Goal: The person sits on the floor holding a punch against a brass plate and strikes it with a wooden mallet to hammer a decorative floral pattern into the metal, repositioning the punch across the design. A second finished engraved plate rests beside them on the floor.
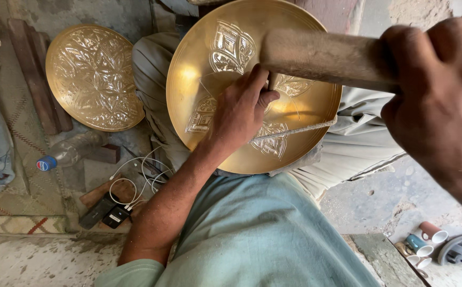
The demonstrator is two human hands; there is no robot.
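A round brass plate (199,79) with engraved leaf-like motifs rests on my lap, tilted toward me. My left hand (239,114) lies on its middle, fingers pinched on a small metal chisel (271,79) set against the surface. My right hand (438,101), raised close to the camera at the right, grips a thick wooden mallet handle (321,56) that reaches over the plate's upper part. A frayed string (294,130) lies across the plate's lower right.
A second brass plate (92,77), fully embossed, leans on the floor at upper left. A plastic bottle (63,154), white cables (140,180), and dark phones (106,212) lie on the floor left. Small cups (427,239) stand at lower right.
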